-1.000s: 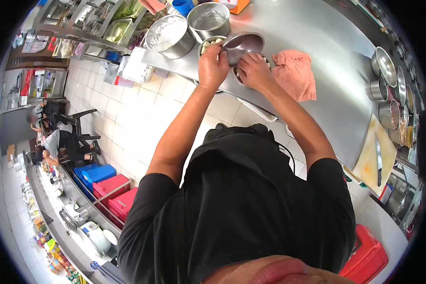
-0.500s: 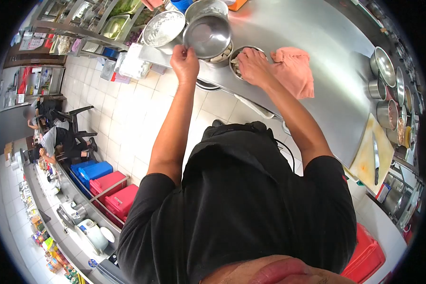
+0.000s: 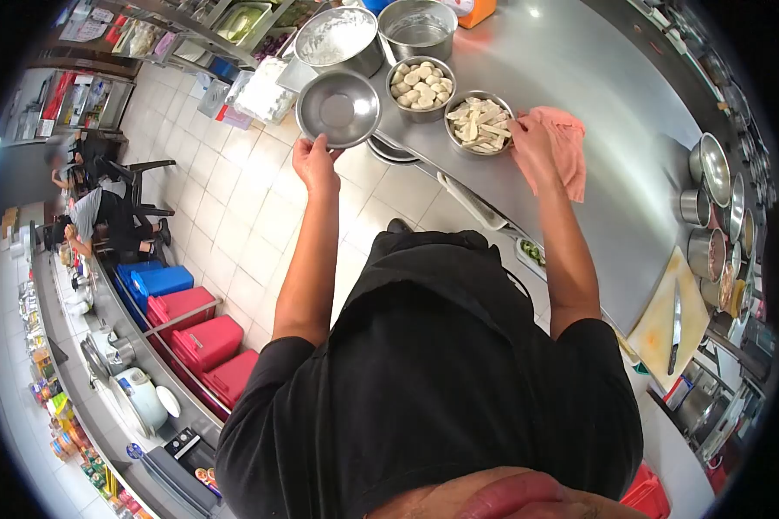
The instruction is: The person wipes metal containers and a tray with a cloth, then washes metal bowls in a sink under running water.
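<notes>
My left hand [image 3: 318, 163] grips the rim of an empty metal bowl [image 3: 338, 109], held beyond the counter's edge over the floor. Thumb and fingers of my right hand [image 3: 531, 149] are at the right rim of a metal bowl of pale sliced pieces [image 3: 479, 123], beside the pink cloth [image 3: 565, 143]. Just left of that bowl stands another with rounded pale chunks [image 3: 421, 85]. Behind them are a floury pot [image 3: 337, 36] and a wide metal pot [image 3: 417, 30].
The steel counter [image 3: 614, 112] runs right to a cutting board [image 3: 669, 320] with a knife [image 3: 676, 324], near stacked metal bowls [image 3: 710, 169]. Red bins [image 3: 208, 342] stand at the left. Two people [image 3: 95, 208] sit farther off. An orange container [image 3: 476, 12] is at the back.
My left hand has carried the empty bowl left and down, uncovering the chunks. My right hand has moved from inside the sliced-piece bowl to its right rim.
</notes>
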Available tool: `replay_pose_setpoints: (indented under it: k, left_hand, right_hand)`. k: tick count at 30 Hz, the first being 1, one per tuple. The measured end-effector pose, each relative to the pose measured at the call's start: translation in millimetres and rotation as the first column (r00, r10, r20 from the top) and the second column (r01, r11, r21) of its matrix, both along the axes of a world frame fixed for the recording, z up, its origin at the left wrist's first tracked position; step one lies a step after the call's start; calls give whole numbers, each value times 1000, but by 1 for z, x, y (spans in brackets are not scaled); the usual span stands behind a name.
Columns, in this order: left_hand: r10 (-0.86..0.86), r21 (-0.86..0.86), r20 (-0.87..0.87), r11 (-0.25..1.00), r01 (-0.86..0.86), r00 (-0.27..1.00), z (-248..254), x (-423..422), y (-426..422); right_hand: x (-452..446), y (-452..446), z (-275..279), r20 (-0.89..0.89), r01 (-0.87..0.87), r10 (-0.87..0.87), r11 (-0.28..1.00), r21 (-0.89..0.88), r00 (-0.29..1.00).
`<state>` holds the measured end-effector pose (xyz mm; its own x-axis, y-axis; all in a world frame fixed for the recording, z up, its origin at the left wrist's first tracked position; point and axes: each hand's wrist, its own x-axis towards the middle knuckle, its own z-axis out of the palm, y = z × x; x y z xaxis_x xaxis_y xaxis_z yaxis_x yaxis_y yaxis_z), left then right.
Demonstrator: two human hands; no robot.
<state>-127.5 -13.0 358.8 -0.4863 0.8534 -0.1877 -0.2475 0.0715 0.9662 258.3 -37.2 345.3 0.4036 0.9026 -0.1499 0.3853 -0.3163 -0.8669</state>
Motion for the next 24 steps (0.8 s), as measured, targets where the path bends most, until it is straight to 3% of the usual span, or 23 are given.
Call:
replay_pose_setpoints:
  k: [4,6,8,11,14,19,24]
  left_hand:
    - [14,-65,67,998,-10,998,-18,-12,-22]
    - [14,-100,93,995,-5,996,-17,-13,-32]
    - [21,-118,117,993,-7,993,-20,-17,-39]
    - [33,-129,154,992,-13,987,-24,-24,-50]
    - [46,-150,158,988,-22,986,-31,-29,-59]
    - [44,-184,165,983,-13,985,-43,-31,-68]
    - [27,-176,188,984,6,982,-44,-32,-71]
  right_hand:
    - [-3,2,-23,-225,17,-43,993,-113,973]
    - [7,11,-39,-99,-18,7,993,-116,995]
    - [20,21,-72,175,-69,79,996,-65,981]
    - [-11,-10,29,35,-9,8,1000,30,999]
    - [27,18,4,170,-55,58,998,-26,984]
    - [-13,49,93,-98,-96,92,995,-38,991]
    - [-67,102,87,-237,-154,181,980,125,955]
